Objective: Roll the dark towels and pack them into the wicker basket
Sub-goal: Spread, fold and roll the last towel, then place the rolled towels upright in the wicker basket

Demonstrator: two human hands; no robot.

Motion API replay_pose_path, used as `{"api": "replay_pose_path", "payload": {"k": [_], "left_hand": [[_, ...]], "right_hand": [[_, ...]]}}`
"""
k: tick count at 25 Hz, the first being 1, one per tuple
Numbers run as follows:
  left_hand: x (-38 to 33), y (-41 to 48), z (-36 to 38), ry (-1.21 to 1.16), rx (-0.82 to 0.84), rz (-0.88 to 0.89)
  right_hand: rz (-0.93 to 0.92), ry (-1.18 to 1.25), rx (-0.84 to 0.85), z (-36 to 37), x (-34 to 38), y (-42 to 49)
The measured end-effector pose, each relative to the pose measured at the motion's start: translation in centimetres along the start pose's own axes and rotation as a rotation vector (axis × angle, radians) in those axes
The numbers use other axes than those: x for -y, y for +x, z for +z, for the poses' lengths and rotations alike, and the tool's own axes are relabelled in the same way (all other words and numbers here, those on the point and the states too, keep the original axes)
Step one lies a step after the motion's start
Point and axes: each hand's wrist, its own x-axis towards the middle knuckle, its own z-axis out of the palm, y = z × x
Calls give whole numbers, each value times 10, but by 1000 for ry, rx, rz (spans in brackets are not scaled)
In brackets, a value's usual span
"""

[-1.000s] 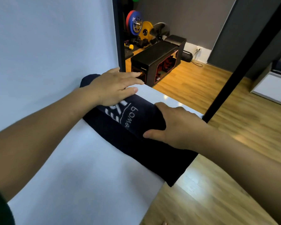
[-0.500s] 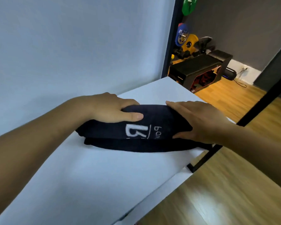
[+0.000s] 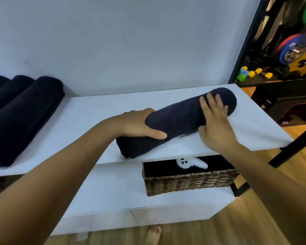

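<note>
Two hands are gripping one rolled dark towel (image 3: 175, 124) on the white shelf (image 3: 95, 110) above the wicker basket (image 3: 189, 183), my left hand (image 3: 140, 123) clamping one end, my right hand (image 3: 213, 126) the other, and I am judging lowering next.

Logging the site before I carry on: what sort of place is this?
Most likely a home gym or small fitness studio: coloured weight plates and small dumbbells sit behind the white shelf, which holds a stack of rolled dark towels.
</note>
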Motion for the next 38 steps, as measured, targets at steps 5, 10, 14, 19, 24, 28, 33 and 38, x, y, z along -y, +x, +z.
{"api": "replay_pose_path", "payload": {"k": [5,10,14,19,24,28,33,38], "left_hand": [[-14,-49,48,-379,13,-62],[4,-104,115,-1205,-22,-111],[25,-156,153,-1605,5,-148],[69,-243,189,-1799,-114,-93],[128,-348,221,-1744,-346,-41],[165,-423,250,-1758,-491,-89],[214,-496,270,-1829,-620,-217],[259,-525,253,-1824,-668,-290]], "right_hand": [[329,502,16,-7,52,-25],[285,630,141,-8,91,-36],[156,523,262,-7,142,-51],[56,503,313,3,230,-108],[333,1169,414,31,330,-232],[644,1477,901,37,396,-328],[563,1439,1125,66,462,-374],[503,1449,1174,117,517,-369]]}}
